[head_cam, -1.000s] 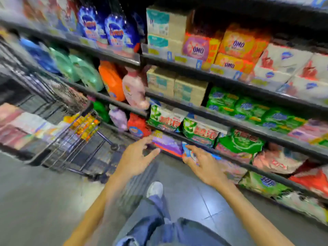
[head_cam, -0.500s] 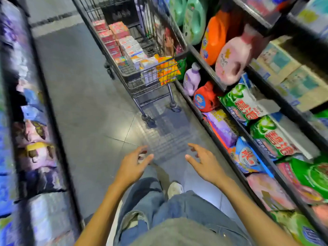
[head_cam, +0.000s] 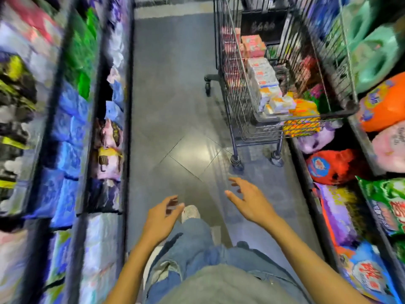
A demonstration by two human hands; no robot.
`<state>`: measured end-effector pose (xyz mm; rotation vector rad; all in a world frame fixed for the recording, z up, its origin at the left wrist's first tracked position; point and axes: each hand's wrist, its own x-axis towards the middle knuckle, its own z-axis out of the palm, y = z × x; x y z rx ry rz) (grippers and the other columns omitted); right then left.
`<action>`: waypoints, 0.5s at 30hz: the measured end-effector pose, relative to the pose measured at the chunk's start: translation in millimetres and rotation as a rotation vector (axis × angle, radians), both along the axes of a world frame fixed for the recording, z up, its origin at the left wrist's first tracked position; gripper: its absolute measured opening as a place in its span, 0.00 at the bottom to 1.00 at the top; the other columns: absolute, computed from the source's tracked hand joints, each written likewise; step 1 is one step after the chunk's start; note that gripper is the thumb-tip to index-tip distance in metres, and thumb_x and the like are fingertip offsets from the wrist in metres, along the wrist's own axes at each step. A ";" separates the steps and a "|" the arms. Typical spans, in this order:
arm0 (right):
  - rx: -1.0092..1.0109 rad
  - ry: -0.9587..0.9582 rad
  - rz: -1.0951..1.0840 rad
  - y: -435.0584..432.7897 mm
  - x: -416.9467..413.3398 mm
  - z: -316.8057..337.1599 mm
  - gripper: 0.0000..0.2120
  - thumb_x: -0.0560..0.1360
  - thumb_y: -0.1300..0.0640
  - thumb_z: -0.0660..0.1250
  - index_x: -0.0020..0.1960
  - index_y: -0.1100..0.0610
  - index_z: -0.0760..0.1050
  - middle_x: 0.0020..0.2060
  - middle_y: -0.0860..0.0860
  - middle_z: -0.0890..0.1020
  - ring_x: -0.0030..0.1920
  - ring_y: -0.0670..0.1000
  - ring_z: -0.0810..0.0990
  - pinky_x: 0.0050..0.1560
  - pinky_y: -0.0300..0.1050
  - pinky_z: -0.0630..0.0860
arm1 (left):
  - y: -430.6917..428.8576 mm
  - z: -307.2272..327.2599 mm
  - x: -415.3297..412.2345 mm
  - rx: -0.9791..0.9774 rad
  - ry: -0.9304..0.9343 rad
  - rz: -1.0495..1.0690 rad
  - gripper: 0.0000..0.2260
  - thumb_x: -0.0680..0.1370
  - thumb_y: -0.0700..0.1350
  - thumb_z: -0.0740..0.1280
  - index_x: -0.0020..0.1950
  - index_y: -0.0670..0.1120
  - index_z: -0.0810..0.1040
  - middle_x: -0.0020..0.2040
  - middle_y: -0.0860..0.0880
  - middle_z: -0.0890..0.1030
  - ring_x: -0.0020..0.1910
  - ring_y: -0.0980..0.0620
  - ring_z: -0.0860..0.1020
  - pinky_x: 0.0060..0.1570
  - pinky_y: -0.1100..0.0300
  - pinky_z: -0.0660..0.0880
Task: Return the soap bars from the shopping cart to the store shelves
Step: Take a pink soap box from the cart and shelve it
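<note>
The wire shopping cart (head_cam: 236, 88) stands ahead on the right side of the aisle, against the right-hand shelves. Inside it lie several boxed soap bars (head_cam: 264, 80) in pink, white and orange wrappers, stacked in rows. My left hand (head_cam: 163, 217) hangs over the floor in front of my legs, fingers loosely spread, holding nothing. My right hand (head_cam: 248, 199) is stretched forward and to the right, fingers spread and empty, well short of the cart's near wheels.
Right shelves (head_cam: 361, 148) carry detergent bottles and bags in orange, pink, red and green. Left shelves (head_cam: 76, 128) hold blue, green and pink packets, blurred. Grey tiled floor (head_cam: 171, 95) runs between them, left of the cart. My jeans and white shoe show below.
My view has swung left from the right-hand shelves to look down the aisle. The cart now appears ahead on the right. Both hands stay empty and spread in front of me.
</note>
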<state>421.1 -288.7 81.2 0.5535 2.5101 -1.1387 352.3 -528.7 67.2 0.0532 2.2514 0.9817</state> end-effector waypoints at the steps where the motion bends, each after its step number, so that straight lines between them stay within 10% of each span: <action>1: -0.002 0.002 -0.014 -5.6 -15.5 0.0 0.24 0.79 0.46 0.60 0.72 0.51 0.63 0.66 0.51 0.73 0.64 0.52 0.73 0.62 0.48 0.70 | -3.5 0.8 -19.1 0.005 -0.002 -0.011 0.17 0.78 0.50 0.65 0.65 0.47 0.73 0.60 0.47 0.79 0.56 0.50 0.77 0.56 0.60 0.71; 15: 0.003 -0.068 -0.133 -8.9 -194.4 -10.2 0.22 0.79 0.47 0.61 0.70 0.54 0.66 0.62 0.54 0.76 0.58 0.54 0.76 0.57 0.48 0.73 | 29.5 8.1 -275.6 0.123 0.092 -0.093 0.17 0.77 0.50 0.65 0.65 0.47 0.73 0.58 0.49 0.79 0.52 0.51 0.77 0.52 0.64 0.69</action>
